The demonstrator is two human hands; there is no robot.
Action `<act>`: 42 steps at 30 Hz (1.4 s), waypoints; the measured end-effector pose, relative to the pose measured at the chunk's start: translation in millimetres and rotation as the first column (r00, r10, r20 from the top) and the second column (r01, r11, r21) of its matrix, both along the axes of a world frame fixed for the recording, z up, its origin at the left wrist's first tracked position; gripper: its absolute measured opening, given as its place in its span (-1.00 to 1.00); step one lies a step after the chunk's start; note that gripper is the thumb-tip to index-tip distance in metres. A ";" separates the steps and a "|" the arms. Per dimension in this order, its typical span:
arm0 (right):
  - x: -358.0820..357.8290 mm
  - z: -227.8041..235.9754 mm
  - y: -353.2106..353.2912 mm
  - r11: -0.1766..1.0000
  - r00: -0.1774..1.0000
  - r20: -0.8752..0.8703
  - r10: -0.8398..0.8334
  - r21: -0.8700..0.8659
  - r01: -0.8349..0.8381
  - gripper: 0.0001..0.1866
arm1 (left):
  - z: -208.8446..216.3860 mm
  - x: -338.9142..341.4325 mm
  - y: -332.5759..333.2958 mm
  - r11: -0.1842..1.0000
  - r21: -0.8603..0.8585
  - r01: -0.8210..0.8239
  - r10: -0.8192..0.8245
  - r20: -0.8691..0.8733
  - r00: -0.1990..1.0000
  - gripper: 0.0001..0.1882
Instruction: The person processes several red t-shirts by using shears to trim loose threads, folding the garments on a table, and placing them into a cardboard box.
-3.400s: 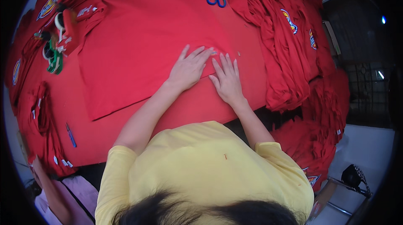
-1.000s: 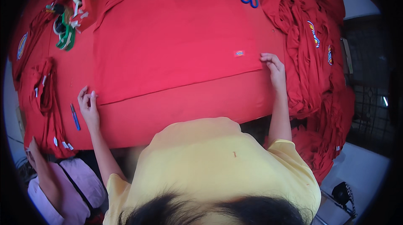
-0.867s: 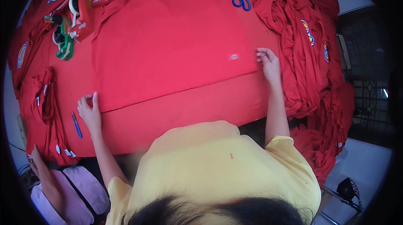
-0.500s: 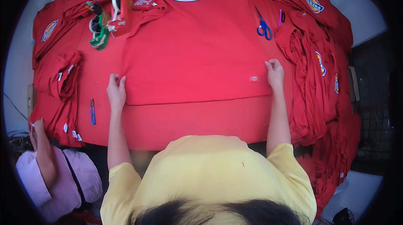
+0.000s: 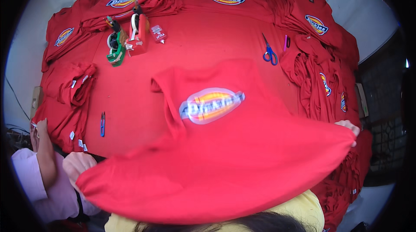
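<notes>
A red T-shirt (image 5: 260, 145) with an oval printed logo on its chest is stretched between my two hands, its hem lifted toward my body. At the lower left, my left hand (image 5: 79, 165) is closed on one corner of the hem. Farther right and higher, my right hand (image 5: 349, 129) grips the other corner, its fingers partly hidden by the cloth. The shirt's collar and sleeve end hang over the red table (image 5: 130, 97). Some of the shirt is blurred by motion.
Stacks of red shirts (image 5: 312, 22) line the table's far and right sides, with another pile (image 5: 69, 89) at left. Blue scissors (image 5: 269, 54), thread snips (image 5: 102, 124), a green tape dispenser (image 5: 116, 50) and a red one (image 5: 138, 37) lie about. A co-worker's arm (image 5: 45, 158) is at lower left.
The shirt lay flat on the table; now its hem is raised and pulled toward me, and the chest logo has come nearer. My hands have moved back and wider apart.
</notes>
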State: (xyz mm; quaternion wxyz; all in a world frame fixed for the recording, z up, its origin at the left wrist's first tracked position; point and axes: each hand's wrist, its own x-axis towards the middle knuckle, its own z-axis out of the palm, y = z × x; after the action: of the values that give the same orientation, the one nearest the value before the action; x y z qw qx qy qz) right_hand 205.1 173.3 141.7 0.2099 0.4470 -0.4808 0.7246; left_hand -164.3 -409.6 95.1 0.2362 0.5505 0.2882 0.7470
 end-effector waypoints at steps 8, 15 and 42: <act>-163.9 -5.1 47.6 0.350 0.169 0.360 -0.918 0.530 0.772 -0.38 | 40.8 -107.1 192.0 0.701 -0.513 -0.496 0.682 0.275 0.678 -0.49; -166.6 -133.0 -43.6 -0.154 -0.153 -0.148 -0.977 0.988 0.032 -0.34 | -83.4 -163.7 241.2 -0.112 -0.365 -0.924 0.236 -0.913 0.332 -0.62; -164.2 -186.1 -60.0 -0.355 -0.225 -0.325 -0.919 0.928 0.110 -0.47 | 55.9 -295.5 202.1 -0.196 0.289 -0.937 -0.446 -0.877 -0.178 -0.60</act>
State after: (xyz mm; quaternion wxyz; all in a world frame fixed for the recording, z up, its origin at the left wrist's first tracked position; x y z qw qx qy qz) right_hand 40.9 113.3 -44.4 0.1447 -0.3443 -0.9230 0.0929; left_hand -459.8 -207.5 151.0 -0.1559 0.2890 0.9252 -0.1903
